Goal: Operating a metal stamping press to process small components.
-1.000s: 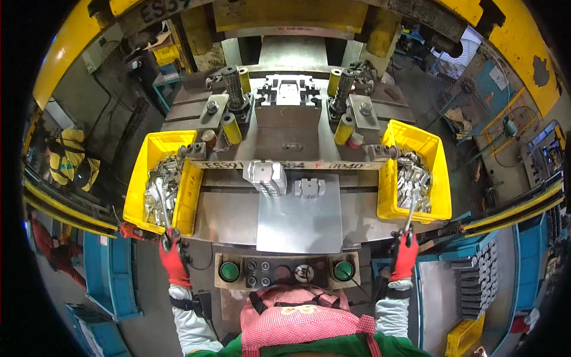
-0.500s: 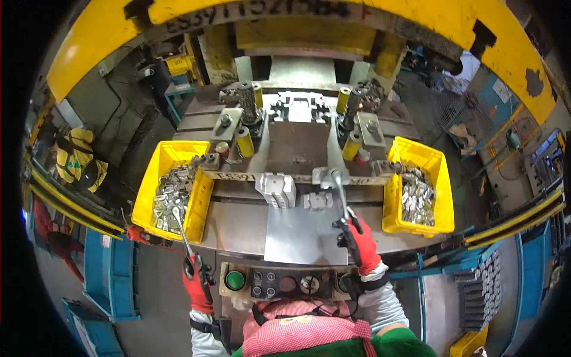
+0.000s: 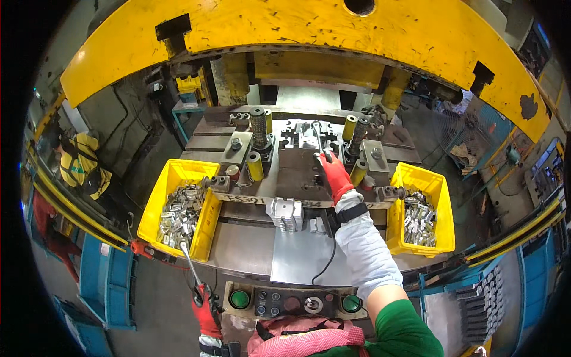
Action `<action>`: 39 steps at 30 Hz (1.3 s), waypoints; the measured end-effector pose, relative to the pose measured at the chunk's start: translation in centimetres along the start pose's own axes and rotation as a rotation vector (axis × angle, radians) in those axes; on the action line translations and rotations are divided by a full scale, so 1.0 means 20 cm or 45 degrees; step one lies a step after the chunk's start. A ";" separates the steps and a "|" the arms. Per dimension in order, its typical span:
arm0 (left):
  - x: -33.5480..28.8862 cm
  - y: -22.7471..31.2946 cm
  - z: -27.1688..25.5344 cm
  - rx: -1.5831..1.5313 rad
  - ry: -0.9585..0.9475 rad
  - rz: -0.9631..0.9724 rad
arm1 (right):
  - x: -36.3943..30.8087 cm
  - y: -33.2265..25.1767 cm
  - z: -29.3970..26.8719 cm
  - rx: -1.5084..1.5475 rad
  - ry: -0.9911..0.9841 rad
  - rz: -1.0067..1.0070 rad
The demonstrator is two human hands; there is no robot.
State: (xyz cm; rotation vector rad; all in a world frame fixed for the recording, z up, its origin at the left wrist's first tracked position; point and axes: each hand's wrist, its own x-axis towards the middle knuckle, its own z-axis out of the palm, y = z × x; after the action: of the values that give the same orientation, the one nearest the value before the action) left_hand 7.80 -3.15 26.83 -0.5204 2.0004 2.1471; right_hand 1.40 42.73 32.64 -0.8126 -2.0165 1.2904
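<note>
My right hand [image 3: 336, 175], in a red and black glove, reaches far over the press table. It is closed on a metal rod tool [image 3: 320, 138] with a round head. The tool's head is over a bright metal piece [image 3: 307, 140] in the die; whether it touches cannot be told. Low at the left, my left hand [image 3: 206, 306], gloved alike, is closed on a similar rod tool [image 3: 189, 262]. Its round head is at the near rim of the left yellow bin [image 3: 209, 235]. A stack of metal parts [image 3: 286, 214] stands at the table's front, beside a partly hidden part [image 3: 317, 225].
Small metal pieces [image 3: 181, 217] fill much of the left bin; a right yellow bin [image 3: 441, 217] holds more. Springs and yellow posts [image 3: 254, 166] flank the die. The yellow press frame [image 3: 285, 27] hangs above. A control panel [image 3: 291, 301] with green buttons sits nearest me.
My right hand has moved forward from the table's front to the die with its tool. The part at that tool's head was earlier at the die's front edge. My view has tilted up.
</note>
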 end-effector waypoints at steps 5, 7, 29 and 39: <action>0.04 -0.06 -0.11 0.061 -0.021 0.045 | 0.12 0.15 -0.01 0.170 -0.062 0.078; 0.03 -0.06 -0.14 0.065 -0.002 0.058 | 0.04 0.03 -0.01 -0.104 -0.201 0.042; 0.88 -1.40 -0.74 0.811 0.039 -0.239 | -2.01 1.27 -0.69 0.139 0.490 0.900; 0.47 -1.00 0.25 1.665 -1.027 0.237 | -1.97 1.43 -0.57 -0.740 0.108 1.233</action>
State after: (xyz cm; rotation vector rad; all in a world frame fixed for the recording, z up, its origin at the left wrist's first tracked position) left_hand 5.31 2.60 5.05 0.6258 2.3070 0.4903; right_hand 39.80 28.74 3.78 -2.2632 -1.9855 1.0437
